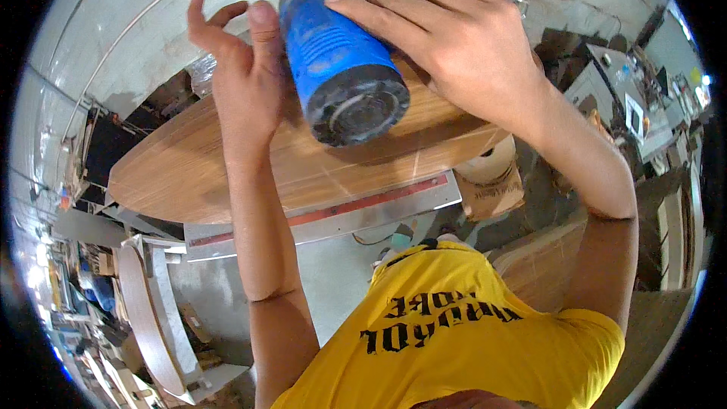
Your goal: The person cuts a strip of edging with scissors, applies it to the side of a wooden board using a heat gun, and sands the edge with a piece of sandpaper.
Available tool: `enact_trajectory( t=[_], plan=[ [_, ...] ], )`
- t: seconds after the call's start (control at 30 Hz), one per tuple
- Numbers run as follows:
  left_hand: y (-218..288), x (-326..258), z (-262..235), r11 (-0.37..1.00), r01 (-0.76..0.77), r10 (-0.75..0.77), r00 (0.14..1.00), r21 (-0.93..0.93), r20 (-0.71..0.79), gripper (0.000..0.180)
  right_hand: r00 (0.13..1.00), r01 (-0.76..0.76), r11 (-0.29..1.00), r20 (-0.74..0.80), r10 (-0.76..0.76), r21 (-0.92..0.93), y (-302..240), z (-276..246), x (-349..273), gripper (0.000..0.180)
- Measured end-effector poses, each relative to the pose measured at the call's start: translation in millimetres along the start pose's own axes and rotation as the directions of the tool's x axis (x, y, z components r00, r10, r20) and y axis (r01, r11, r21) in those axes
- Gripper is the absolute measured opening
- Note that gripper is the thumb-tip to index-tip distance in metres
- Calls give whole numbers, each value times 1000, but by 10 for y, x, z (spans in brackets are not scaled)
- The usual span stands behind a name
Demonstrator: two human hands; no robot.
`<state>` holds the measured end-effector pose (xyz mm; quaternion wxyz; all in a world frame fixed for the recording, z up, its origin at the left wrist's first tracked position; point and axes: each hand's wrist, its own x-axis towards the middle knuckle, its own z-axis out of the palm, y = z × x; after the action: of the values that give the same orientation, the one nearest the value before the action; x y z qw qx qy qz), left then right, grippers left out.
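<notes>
A blue heat gun (333, 42) with a ribbed body, a black round rear cap and a grey tapered nose is in front of me. Its nose points away from me, above a long wood-grain panel (170, 170) with a curved end. My right hand (473, 49) grips it from the right, fingers reaching across its side; the palm and thumb are hidden. Just left of the tool, my left hand (246, 79) is raised and open, its thumb beside the blue body and its other fingers bent and apart. It holds nothing.
Under the panel's near edge runs a metal beam (326, 226) with a red stripe. A cardboard box (492, 193) sits at the panel's right. Another curved wood piece (148, 318) leans at lower left. A cluttered white table (606, 87) stands at far right.
</notes>
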<state>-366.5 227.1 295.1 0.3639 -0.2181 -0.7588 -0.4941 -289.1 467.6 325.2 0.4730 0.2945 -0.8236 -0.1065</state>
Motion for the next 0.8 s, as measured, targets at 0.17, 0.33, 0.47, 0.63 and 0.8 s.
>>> enact_trajectory(
  t=[0.17,0.33,0.47,0.63,0.8],
  plan=[
    [6,-5,-45,999,0,-1,1000,36,30,96,998,-53,998,14,54,-27,89,-138,-141,77],
    [-38,20,-17,999,9,-11,999,36,36,95,991,-136,987,10,137,-81,302,-181,-510,71],
    [24,8,-36,998,54,-52,996,-25,71,92,984,-176,982,-39,174,-71,284,-261,-600,68],
    [-27,-17,-38,999,8,-3,994,-41,105,92,970,-242,969,-39,240,-42,264,-286,-630,60],
    [74,-111,38,881,-413,338,892,233,302,63,810,-581,813,125,573,39,557,-227,-627,40]
  ],
)
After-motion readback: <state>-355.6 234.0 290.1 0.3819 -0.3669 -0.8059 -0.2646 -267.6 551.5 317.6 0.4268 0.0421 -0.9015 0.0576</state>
